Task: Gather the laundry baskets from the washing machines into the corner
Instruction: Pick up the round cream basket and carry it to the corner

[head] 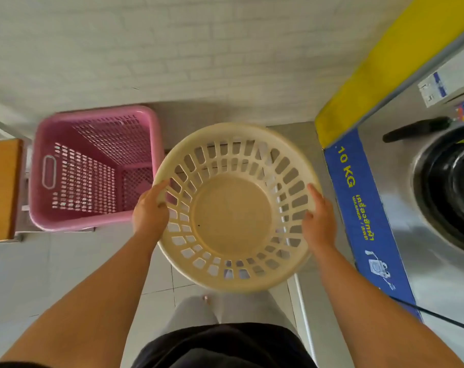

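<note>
Both grips were closed on the round basket (pixel 232 224): the left hand (pixel 150 211) held its left rim, the right hand (pixel 318 221) held its right rim. This cream basket was empty and above the floor (pixel 18 274), just right of the pink basket (pixel 93 168). The pink basket stood on the floor against the wall (pixel 172 49). The washer (pixel 424 208) was right of the round basket.
</note>
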The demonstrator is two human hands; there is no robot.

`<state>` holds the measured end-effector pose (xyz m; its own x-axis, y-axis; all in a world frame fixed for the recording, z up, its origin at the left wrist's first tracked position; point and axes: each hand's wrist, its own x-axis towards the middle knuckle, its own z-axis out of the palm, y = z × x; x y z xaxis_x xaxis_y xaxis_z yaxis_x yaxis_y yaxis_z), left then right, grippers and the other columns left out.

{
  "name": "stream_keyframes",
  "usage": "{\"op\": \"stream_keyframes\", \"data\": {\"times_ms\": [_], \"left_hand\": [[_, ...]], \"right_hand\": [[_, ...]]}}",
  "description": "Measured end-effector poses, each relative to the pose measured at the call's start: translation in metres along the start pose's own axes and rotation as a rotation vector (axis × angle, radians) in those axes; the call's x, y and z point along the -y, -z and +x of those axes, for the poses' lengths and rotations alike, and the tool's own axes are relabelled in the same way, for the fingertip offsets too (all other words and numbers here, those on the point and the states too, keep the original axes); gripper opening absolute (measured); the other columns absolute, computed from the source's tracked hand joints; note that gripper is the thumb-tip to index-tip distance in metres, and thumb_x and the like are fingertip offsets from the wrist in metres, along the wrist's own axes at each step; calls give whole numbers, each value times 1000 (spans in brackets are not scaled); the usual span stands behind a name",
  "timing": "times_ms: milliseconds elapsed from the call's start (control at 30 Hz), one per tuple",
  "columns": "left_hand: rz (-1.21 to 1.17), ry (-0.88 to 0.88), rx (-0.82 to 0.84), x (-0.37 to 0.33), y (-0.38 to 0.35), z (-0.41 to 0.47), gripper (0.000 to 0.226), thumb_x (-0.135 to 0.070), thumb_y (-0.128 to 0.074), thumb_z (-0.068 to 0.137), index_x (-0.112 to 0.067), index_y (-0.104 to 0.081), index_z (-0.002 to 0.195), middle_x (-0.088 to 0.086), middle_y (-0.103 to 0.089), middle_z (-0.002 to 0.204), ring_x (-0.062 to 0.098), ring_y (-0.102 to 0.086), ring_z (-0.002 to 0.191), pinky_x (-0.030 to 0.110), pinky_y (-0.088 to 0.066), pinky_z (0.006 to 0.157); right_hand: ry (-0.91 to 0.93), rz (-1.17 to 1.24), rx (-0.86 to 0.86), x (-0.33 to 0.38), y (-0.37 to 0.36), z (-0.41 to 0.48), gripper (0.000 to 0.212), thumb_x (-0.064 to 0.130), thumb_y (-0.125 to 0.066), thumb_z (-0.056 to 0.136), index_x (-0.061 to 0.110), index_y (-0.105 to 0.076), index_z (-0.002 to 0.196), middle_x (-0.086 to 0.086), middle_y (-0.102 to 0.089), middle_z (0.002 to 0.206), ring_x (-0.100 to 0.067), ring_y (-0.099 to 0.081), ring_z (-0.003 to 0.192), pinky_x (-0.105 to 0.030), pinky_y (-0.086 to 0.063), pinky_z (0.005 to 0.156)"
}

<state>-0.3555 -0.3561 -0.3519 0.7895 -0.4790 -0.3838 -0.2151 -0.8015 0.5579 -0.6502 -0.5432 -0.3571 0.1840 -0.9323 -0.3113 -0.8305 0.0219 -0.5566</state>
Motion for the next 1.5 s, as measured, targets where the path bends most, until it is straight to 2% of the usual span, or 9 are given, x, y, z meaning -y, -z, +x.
{"op": "stream_keyframes", "data": {"times_ms": [367, 467, 567, 767, 933, 1067, 1267, 1400, 1500], "left_hand": [[104, 196, 93, -25, -78, 125, 60, -8, -48, 88, -48, -47, 133, -1, -63, 107, 23, -60, 77, 32, -48, 64], [95, 210, 72, -20, -110, 155, 61, -5, -48, 87, -45, -48, 132, 2, -65, 117, 29, -66, 89, 46, -57, 78], [89, 237, 35, -6, -145, 182, 65, 1, -46, 85, -43, -49, 133, 5, -64, 121, 29, -65, 95, 48, -56, 82], [4, 329, -7, 32, -196, 237, 68, 6, -39, 88, -42, -50, 134, -3, -59, 105, 21, -59, 78, 30, -49, 60], [-124, 337, 11, 71, -225, 274, 67, 2, -38, 92, -52, -47, 129, 1, -61, 116, 28, -66, 93, 48, -59, 79], [-208, 327, 40, 94, -237, 293, 76, 6, -38, 89, -62, -45, 124, -2, -56, 131, 27, -62, 109, 49, -55, 90], [-206, 265, 67, 105, -250, 313, 75, 10, -34, 89, -45, -42, 138, -1, -42, 145, 22, -50, 124, 42, -48, 101], [-124, 247, 138, 103, -250, 321, 73, 7, -40, 92, -39, -31, 148, 1, -30, 151, 19, -39, 130, 30, -38, 98], [62, 167, 199, 91, -241, 312, 69, -12, -51, 95, -36, -20, 152, 1, -13, 158, 27, -26, 143, 43, -30, 114]], "right_hand": [[-6, -95, 57, 0, -62, 154, 70, -4, -44, 91, 40, -35, 145, -7, -41, 142, -28, -59, 105, -29, -40, 68], [-27, -101, 46, -8, -97, 187, 69, -3, -44, 92, 42, -34, 145, -7, -43, 136, -29, -60, 99, -30, -43, 68], [-12, -109, 47, -22, -131, 213, 67, 0, -45, 94, 42, -35, 145, -7, -43, 136, -28, -61, 99, -31, -47, 70], [26, -108, 29, -40, -198, 257, 66, 0, -45, 94, 41, -36, 145, -5, -42, 139, -27, -60, 100, -33, -50, 75], [48, -132, 42, -51, -249, 285, 66, 2, -44, 94, 42, -34, 145, -3, -42, 138, -25, -60, 96, -28, -42, 70], [32, -142, 77, -58, -277, 302, 64, 3, -39, 96, 45, -33, 145, -2, -40, 143, -27, -61, 94, -28, -39, 69], [34, -208, 206, -69, -289, 317, 68, 6, -37, 97, 47, -19, 148, -4, -24, 156, -31, -56, 115, -37, -47, 78], [61, -264, 287, -67, -284, 322, 70, 5, -34, 99, 47, -10, 149, -1, -2, 163, -30, -46, 130, -36, -46, 78], [100, -362, 280, -55, -276, 311, 60, 17, -35, 101, 40, -12, 151, -3, -2, 163, -30, -31, 141, -43, -44, 97]]}}
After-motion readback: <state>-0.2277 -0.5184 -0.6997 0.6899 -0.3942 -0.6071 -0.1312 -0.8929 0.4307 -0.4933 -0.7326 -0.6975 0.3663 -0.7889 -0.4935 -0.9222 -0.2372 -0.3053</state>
